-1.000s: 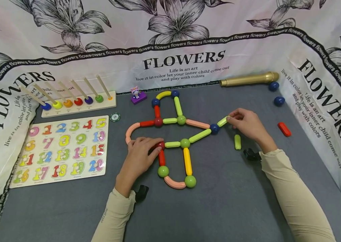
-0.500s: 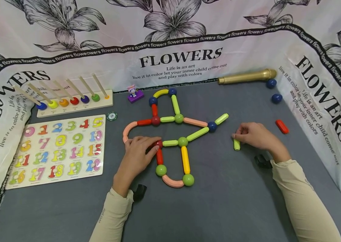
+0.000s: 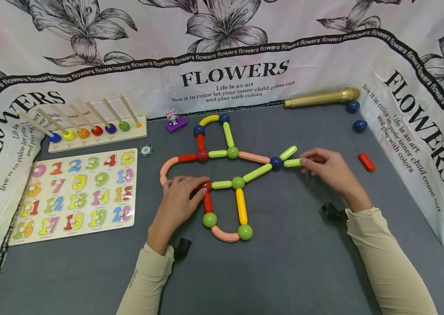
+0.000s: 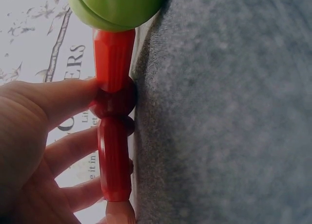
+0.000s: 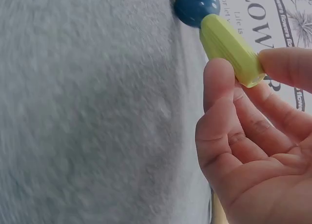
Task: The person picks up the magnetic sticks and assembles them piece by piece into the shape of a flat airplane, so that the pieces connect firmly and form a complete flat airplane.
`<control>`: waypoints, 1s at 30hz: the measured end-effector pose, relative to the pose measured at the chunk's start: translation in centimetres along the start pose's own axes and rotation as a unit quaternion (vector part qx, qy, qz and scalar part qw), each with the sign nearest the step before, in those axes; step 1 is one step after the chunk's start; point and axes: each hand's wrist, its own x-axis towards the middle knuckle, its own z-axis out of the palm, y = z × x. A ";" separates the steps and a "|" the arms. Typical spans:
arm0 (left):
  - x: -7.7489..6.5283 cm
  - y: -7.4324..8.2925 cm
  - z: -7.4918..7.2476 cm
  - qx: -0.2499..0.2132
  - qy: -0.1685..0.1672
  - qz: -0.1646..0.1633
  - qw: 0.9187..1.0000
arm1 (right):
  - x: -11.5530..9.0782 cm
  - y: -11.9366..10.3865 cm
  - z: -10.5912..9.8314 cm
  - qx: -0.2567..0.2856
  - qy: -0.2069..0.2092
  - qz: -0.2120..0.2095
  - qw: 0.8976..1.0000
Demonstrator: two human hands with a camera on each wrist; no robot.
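A flat figure of magnetic sticks and balls lies mid-table in the head view. My left hand (image 3: 180, 197) holds its red ball (image 4: 114, 100), thumb on one side and fingers on the other; a red stick (image 4: 114, 158) runs along those fingers. At the figure's right tip, my right hand (image 3: 330, 173) pinches the free end of a short light-green stick (image 5: 229, 48) between thumb and fingertips. That stick's other end meets a dark blue ball (image 3: 276, 163). Another short light-green stick (image 3: 288, 152) sticks out from the same ball, angled up and right.
A loose red stick (image 3: 366, 162) and two blue balls (image 3: 360, 126) lie at the right, near a gold microphone-shaped object (image 3: 322, 98). Leftward are a number board (image 3: 74, 197), a peg stand (image 3: 97, 134), a poker chip (image 3: 145, 150) and a small figurine on a purple block (image 3: 176, 124).
My right hand let go of the first green stick at the blue ball, picked up the loose green stick from the table and brought it up-left to that ball. The left hand stayed put.
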 end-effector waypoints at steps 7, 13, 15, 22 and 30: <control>0.1 -0.1 -0.1 0.002 0.006 0.003 1.000 | 0.4 -0.1 0.5 0.005 -0.003 0.013 1.000; 0.0 -0.2 -0.3 -0.001 0.009 0.004 1.000 | 0.8 0.0 -0.5 -0.011 -0.011 -0.007 1.000; 0.0 -0.2 -0.3 -0.001 0.009 0.003 1.000 | 1.2 0.1 -1.1 -0.022 0.004 -0.010 1.000; 0.0 -0.2 -0.2 0.001 -0.001 -0.003 1.000 | 3.7 0.8 -5.4 -0.168 0.119 -0.013 0.979; 0.1 -0.3 -0.1 0.008 0.000 0.004 1.000 | 5.8 2.9 -10.3 -0.327 0.146 0.012 0.933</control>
